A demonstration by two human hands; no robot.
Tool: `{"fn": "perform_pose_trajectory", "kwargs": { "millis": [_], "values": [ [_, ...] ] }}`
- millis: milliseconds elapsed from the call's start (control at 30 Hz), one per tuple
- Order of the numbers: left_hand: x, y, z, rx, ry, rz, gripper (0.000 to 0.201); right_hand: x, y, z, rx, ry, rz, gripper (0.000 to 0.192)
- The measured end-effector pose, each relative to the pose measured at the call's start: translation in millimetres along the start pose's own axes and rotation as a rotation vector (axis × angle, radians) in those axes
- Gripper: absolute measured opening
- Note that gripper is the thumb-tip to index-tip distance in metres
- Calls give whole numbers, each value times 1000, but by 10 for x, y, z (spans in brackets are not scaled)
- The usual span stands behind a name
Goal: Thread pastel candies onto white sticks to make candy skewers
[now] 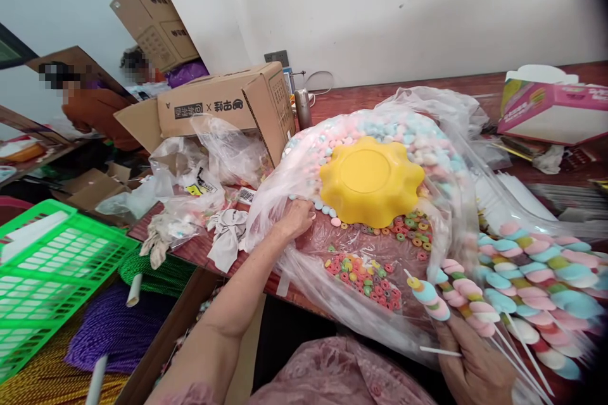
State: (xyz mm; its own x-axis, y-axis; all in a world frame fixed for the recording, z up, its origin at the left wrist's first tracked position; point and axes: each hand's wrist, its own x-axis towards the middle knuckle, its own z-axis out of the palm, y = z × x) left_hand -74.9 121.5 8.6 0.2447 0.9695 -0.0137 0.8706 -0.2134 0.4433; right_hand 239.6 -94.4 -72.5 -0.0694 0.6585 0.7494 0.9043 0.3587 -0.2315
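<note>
My left hand [300, 218] reaches in at the edge of a heap of small pink, blue and white marshmallows [327, 210], fingers pinched together; what is between the fingertips is too small to make out. In my right hand [475, 361] is a marshmallow skewer [430, 299], with a yellow ring near its pointed tip and blue, white and pink pieces below. A white stick [439, 351] juts out left from that hand. Just beyond it lie several twisted marshmallow skewers [541, 278]. A yellow scalloped bowl [373, 180] rests upside down on the heap, and colourful cereal rings [365, 278] are scattered nearer me.
Clear plastic sheeting [270, 202] surrounds the sweets. An opened cardboard box [223, 101] stands behind at left, a pink-and-white carton [551, 104] at back right. Below left are a green basket [61, 272] and purple cord [118, 323]. Other people sit at far left.
</note>
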Motion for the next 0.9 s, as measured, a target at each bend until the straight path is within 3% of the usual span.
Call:
{"fn": "perform_pose_trajectory", "kwargs": {
  "millis": [267, 467, 667, 900],
  "values": [
    [169, -93, 120, -199, 104, -31, 23, -28, 17, 15, 15, -15, -17, 22],
    [330, -36, 207, -244, 153, -26, 21, -13, 6, 10, 26, -32, -8, 21],
    [172, 25, 240, -317, 155, 34, 15, 10, -28, 16, 27, -25, 2, 22],
    [-157, 180, 270, -609, 248, 25, 27, -24, 24, 6, 102, -19, 5, 22]
  ]
}}
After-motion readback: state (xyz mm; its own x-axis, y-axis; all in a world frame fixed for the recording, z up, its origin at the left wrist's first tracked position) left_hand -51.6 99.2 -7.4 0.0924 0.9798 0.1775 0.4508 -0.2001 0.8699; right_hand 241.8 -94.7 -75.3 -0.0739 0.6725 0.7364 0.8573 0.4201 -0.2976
